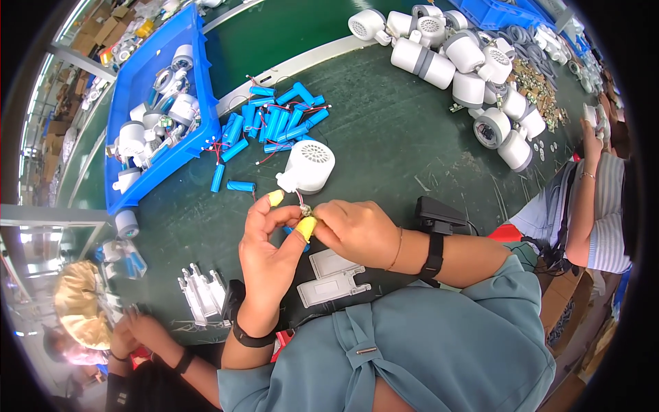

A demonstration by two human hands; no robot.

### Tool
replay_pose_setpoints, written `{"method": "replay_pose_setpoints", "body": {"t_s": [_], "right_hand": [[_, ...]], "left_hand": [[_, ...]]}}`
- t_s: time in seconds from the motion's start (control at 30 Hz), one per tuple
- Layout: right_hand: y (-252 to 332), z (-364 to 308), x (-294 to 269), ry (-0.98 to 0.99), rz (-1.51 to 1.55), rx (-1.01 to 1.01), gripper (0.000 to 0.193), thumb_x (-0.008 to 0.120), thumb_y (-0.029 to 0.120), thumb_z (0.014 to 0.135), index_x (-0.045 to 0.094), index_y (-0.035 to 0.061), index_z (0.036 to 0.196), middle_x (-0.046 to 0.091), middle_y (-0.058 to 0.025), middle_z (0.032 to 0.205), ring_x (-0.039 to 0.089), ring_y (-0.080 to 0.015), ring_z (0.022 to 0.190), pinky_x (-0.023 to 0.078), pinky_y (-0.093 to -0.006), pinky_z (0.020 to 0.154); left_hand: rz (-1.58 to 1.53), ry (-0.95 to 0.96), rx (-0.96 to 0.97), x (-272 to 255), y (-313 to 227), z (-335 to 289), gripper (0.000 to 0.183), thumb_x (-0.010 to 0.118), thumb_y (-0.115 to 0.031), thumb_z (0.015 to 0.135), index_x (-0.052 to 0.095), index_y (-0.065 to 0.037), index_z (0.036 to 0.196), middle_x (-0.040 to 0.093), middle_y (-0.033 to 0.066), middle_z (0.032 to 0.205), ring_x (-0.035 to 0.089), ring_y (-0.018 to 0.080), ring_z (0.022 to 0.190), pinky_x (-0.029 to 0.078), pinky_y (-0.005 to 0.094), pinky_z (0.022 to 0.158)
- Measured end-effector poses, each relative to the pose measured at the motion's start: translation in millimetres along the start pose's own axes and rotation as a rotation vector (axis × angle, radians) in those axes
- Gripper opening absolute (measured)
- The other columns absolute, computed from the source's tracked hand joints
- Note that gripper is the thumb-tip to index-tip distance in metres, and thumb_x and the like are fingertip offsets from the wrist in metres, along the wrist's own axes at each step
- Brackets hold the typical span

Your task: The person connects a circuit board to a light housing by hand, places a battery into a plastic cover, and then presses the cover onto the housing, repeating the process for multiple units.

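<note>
My left hand (pixel 268 250), with yellow finger covers on the thumb and a fingertip, pinches a small wired part (pixel 306 209) that looks like a little circuit board. Against the same part, the closed fingertips of my right hand (pixel 357 230) meet the left thumb. Thin wires (pixel 300 198) run from it to a white round housing (pixel 312 165) with a slotted grille, lying on the table just beyond my hands. Bits of blue, perhaps a battery cell (pixel 288 230), show behind my left fingers, mostly hidden.
Loose blue battery cells (pixel 278 123) with wires lie beyond the housing. A blue bin (pixel 206 103) of white housings stands left; more white housings (pixel 467 69) are heaped far right. Flat white plastic pieces (pixel 333 287) and a white bracket (pixel 202 295) lie near me. Co-workers' hands (pixel 592 141) appear at both sides.
</note>
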State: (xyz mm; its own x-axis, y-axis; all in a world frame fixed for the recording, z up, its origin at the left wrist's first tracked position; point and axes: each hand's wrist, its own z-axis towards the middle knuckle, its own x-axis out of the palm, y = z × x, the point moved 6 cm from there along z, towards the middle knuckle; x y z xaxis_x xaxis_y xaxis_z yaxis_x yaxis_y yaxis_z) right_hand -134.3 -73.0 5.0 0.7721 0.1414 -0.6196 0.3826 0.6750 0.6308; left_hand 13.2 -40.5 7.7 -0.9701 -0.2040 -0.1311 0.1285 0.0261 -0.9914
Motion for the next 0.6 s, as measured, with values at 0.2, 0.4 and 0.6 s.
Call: {"method": "replay_pose_setpoints", "body": {"t_s": [0.2, 0.4, 0.6], "right_hand": [[3.4, 0.6, 1.0, 0.02, -0.101, -0.078, 0.019, 0.071, 0.013, 0.081, 0.056, 0.005, 0.088, 0.058, -0.0063, 0.071, 0.062, -0.0239, 0.057, 0.05, -0.0356, 0.048], [4.6, -2.6, 3.6, 0.013, -0.118, -0.085, 0.018, 0.069, 0.016, 0.083, 0.055, 0.0045, 0.085, 0.056, -0.0059, 0.07, 0.063, -0.0228, 0.058, 0.05, -0.0354, 0.048], [-1.1, -3.4, 1.8, 0.036, -0.096, -0.026, 0.018, 0.065, 0.019, 0.086, 0.055, 0.0038, 0.083, 0.058, -0.0089, 0.07, 0.064, -0.027, 0.058, 0.051, -0.0383, 0.05]], "left_hand": [[0.168, 0.015, 0.054, 3.7, -2.8, 5.7, 0.059, 0.074, 0.003, 0.079, 0.043, 0.004, 0.129, 0.071, 0.0084, 0.094, 0.065, 0.0136, 0.084, 0.052, 0.0275, 0.083], [0.131, -0.019, -0.005, 7.4, -4.0, 3.9, 0.063, 0.071, 0.005, 0.078, 0.04, 0.004, 0.132, 0.071, 0.0088, 0.096, 0.063, 0.0124, 0.086, 0.051, 0.0273, 0.084], [0.224, 0.025, 0.084, -2.3, 7.4, 0.4, 0.058, 0.072, 0.005, 0.078, 0.046, 0.004, 0.13, 0.07, 0.0105, 0.102, 0.064, 0.0173, 0.09, 0.051, 0.0306, 0.089]]}}
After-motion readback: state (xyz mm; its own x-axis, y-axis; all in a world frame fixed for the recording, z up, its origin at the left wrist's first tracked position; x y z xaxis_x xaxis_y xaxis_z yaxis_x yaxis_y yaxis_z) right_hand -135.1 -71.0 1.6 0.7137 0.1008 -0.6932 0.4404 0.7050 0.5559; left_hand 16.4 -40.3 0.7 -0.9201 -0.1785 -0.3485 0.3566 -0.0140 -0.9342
